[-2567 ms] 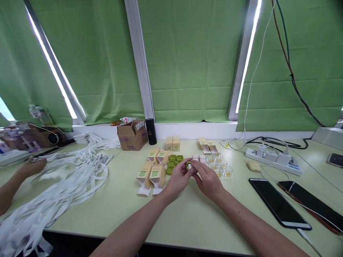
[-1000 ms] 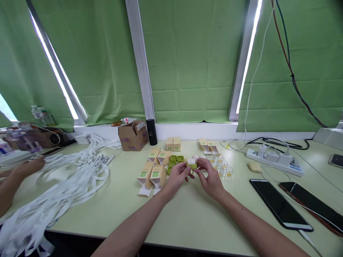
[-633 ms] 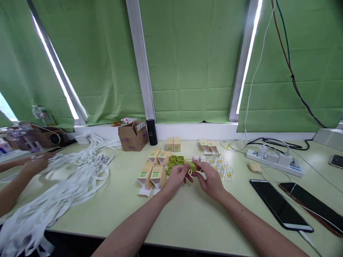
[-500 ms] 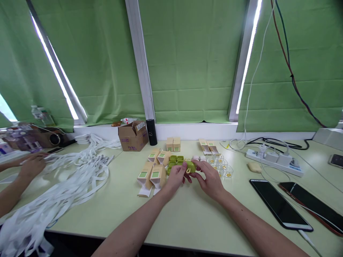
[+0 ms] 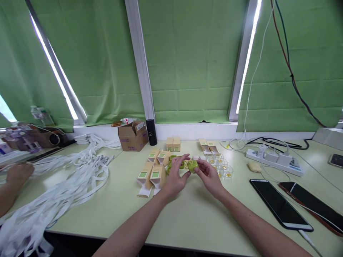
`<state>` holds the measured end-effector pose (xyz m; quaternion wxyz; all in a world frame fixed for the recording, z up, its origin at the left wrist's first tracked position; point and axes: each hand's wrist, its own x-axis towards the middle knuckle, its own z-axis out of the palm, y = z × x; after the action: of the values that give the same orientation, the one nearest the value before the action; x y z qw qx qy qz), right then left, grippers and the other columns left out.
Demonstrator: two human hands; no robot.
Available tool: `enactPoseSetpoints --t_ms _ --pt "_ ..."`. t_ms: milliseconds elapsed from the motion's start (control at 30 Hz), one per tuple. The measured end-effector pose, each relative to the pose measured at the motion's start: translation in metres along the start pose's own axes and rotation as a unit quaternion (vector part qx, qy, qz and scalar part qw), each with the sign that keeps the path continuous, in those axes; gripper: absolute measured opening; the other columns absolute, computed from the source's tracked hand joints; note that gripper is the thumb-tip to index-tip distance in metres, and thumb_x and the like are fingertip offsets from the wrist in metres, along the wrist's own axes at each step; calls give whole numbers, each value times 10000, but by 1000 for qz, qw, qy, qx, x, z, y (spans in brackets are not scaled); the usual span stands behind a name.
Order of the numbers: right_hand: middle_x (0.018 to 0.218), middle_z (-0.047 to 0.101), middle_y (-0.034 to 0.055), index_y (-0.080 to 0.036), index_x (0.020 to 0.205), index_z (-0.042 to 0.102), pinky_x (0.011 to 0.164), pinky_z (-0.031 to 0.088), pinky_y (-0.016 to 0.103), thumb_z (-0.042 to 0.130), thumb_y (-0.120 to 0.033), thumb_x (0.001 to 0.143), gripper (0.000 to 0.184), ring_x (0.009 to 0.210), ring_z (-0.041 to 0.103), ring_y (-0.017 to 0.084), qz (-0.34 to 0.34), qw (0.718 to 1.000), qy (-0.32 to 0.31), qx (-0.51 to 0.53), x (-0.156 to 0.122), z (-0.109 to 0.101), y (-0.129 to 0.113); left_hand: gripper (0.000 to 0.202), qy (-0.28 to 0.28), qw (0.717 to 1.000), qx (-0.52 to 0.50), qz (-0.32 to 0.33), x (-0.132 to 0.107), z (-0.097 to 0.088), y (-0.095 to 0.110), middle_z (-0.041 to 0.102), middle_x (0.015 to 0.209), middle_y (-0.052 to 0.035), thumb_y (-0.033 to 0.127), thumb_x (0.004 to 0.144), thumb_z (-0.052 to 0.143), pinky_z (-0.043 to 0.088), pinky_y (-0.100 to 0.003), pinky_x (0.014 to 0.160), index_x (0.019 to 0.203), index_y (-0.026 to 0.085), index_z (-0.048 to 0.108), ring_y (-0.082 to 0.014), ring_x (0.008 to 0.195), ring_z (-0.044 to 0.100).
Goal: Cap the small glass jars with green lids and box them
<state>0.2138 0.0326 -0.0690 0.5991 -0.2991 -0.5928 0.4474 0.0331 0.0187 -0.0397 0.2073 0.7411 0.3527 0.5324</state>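
Between my two hands, above the table, is a small rounded green case (image 5: 192,166) with a pale loop on it. My right hand (image 5: 210,176) pinches its right side with thumb and fingers. My left hand (image 5: 175,178) is at its left side, thumb against the lower edge and fingers reaching over the top, partly hiding the green pieces behind. Those small green square containers (image 5: 173,157) are grouped beyond my left fingers. Clear little cups (image 5: 228,172) with yellow centres stand past my right hand. Left of my hands, open kraft boxes (image 5: 158,175) with green labels lie in a cluster.
More kraft boxes (image 5: 173,144) stand farther back, near a cardboard carton (image 5: 133,136) and a black cylinder (image 5: 151,132). White straps (image 5: 72,189) spread across the left, beside another person's hand (image 5: 20,173). At right are a power strip (image 5: 274,162), cables and phones (image 5: 280,203).
My left fingers have lifted and stretched over the top of the green case, which has turned and shifted slightly right. The other person's hand has moved left.
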Motion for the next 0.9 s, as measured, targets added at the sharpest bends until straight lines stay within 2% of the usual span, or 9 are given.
enactPoseSetpoints --t_ms 133,267,433,500,567,667,767,833,900 --pt "1073 741 94 -216 1142 677 829 614 374 766 -615 863 495 947 722 239 1 1000 -2 -17 0 0 -2 658 -20 999 15 41 0 2 1 629 1340 -84 61 847 693 466 -491 1093 1436 332 576 -283 1294 505" --pt "1033 738 86 -210 1145 691 773 600 348 697 -649 901 502 897 706 225 -8 997 -4 -78 0 -1 -3 503 -42 998 -11 37 0 4 2 627 1308 -93 101 865 717 447 -498 1123 1315 324 691 -291 1294 518" --pt "1027 758 85 -215 1161 698 761 575 346 542 -593 1009 436 870 701 220 -50 986 2 -157 -1 -4 -9 463 -22 994 -96 -43 3 5 1 659 1304 -106 136 823 775 503 -434 1014 1257 291 731 -298 1239 583" --pt "1006 762 79 -220 1155 694 735 554 335 486 -524 1045 385 832 692 212 -78 971 12 -226 -1 -7 -15 468 -6 985 -151 -88 5 5 -1 666 1325 -108 191 827 793 516 -407 991 1282 270 715 -283 1204 614" --pt "971 755 76 -219 1094 693 709 516 326 478 -431 1051 306 815 678 214 -118 930 17 -347 -2 -11 -22 504 4 967 -220 -130 8 4 -4 681 1306 -114 278 840 809 532 -382 970 1328 241 686 -261 1148 640" --pt "929 737 100 -197 917 686 694 450 336 476 -304 1028 260 827 668 239 -162 814 6 -558 0 -17 -32 594 28 938 -302 -168 11 2 -8 700 1254 -111 382 820 847 554 -334 892 1359 209 666 -228 1065 644" --pt "889 728 127 -173 888 695 649 405 339 502 -272 1008 248 801 675 262 -102 711 -21 -695 2 -22 -41 590 53 917 -354 -179 12 0 -11 698 1244 -103 407 799 869 554 -305 833 1324 203 695 -210 1031 630" --pt "919 730 152 -162 938 717 634 396 330 542 -279 992 217 814 686 278 -45 671 -34 -739 3 -24 -48 558 63 904 -380 -185 12 0 -12 695 1241 -104 402 799 872 551 -298 818 1296 203 716 -199 1016 626" --pt "957 727 175 -164 965 736 638 405 325 571 -274 980 199 857 695 299 -4 650 -43 -759 3 -26 -53 528 72 896 -394 -190 12 0 -13 694 1236 -103 394 794 880 548 -293 809 1264 203 733 -190 1001 624"
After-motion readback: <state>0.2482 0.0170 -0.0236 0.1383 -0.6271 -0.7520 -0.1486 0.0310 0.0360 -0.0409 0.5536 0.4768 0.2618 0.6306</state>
